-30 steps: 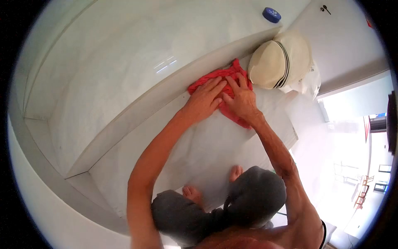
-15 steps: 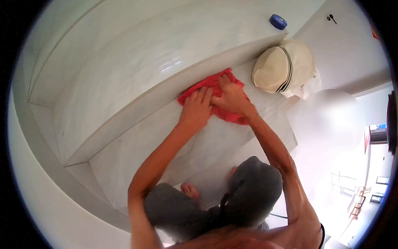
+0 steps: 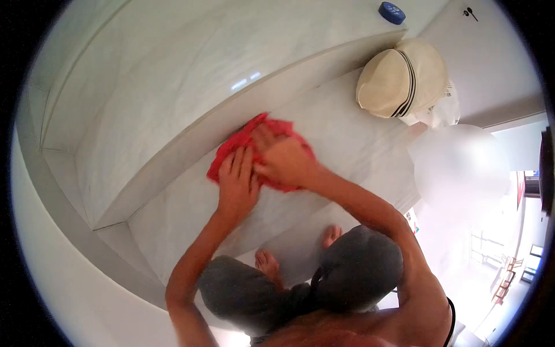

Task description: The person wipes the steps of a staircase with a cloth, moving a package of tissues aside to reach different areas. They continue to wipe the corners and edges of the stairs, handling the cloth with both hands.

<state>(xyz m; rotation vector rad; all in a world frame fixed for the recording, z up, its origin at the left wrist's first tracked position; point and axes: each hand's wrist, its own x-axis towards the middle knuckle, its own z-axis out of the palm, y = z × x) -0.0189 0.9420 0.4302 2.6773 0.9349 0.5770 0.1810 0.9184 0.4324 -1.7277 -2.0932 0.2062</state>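
A crumpled red cloth (image 3: pixel 296 139) lies on the pale marble-look step, against the foot of the riser. My left hand (image 3: pixel 238 182) presses on its near left part, fingers slightly apart and bent over the fabric. Just right of it, my right hand (image 3: pixel 286 159) bears down on the middle of the same cloth, its fingers curled and a little blurred. The two hands almost touch, and both keep hold of the cloth against the surface.
A cream bag with dark stripes (image 3: pixel 387 84) rests at the step's right end, with a white plastic bag (image 3: pixel 445 110) beside it. A round blue container (image 3: pixel 392 13) sits on the upper step. The riser (image 3: pixel 191 136) runs diagonally behind the cloth. My bare feet (image 3: pixel 267 263) are below.
Both hands and the red cloth have slid left and slightly toward me along the riser, away from the cream bag. The view has shifted a little.
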